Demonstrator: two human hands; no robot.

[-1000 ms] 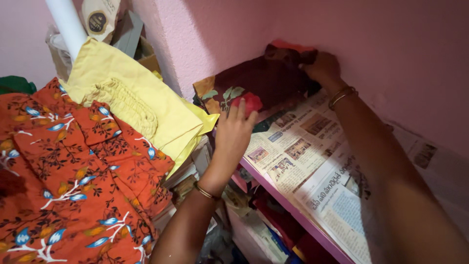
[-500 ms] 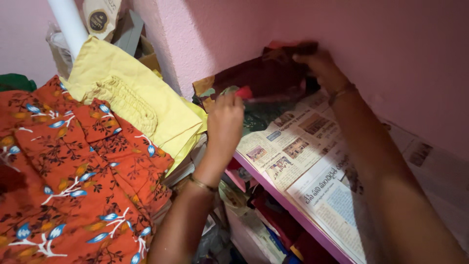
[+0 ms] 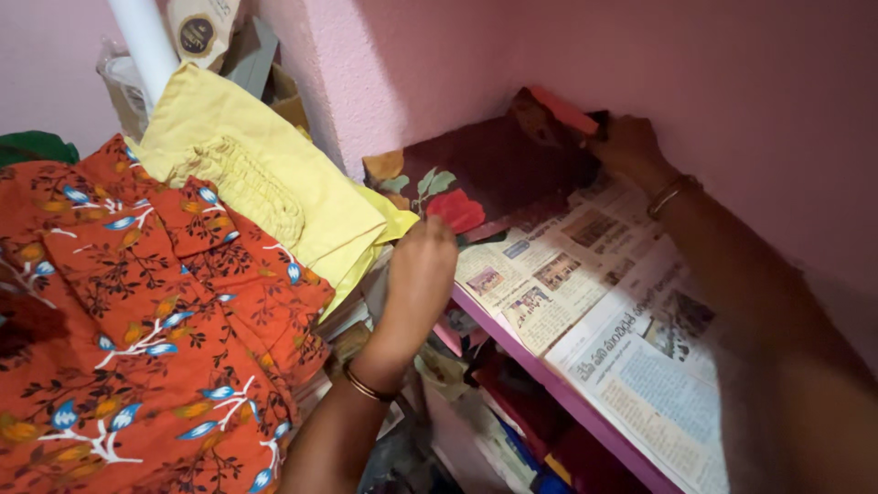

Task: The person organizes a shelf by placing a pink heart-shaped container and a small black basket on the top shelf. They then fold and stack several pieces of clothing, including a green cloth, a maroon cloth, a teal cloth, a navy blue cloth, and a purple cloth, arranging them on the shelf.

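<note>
A folded dark maroon cloth (image 3: 494, 169) with a red flower and green leaves lies at the back left of a shelf, against the pink wall. My right hand (image 3: 629, 146) reaches to its far corner and pinches the raised red edge there. My left hand (image 3: 419, 270) is at the cloth's near left corner, by the shelf's front edge. Its back faces me and its curled fingers are hidden, so its grip is unclear. Each wrist wears a thin bangle.
Newspaper (image 3: 604, 302) lines the shelf, which has a pink front edge (image 3: 549, 380). A yellow garment (image 3: 265, 174) and an orange floral garment (image 3: 137, 302) are piled to the left. A white pipe (image 3: 146, 41) stands behind them. Books and fabrics (image 3: 494, 430) fill the space below.
The cloth's front edge, lifted half a second ago, now lies flat with the flower showing. My left hand has dropped to the shelf's front edge. My right hand stays at the far corner.
</note>
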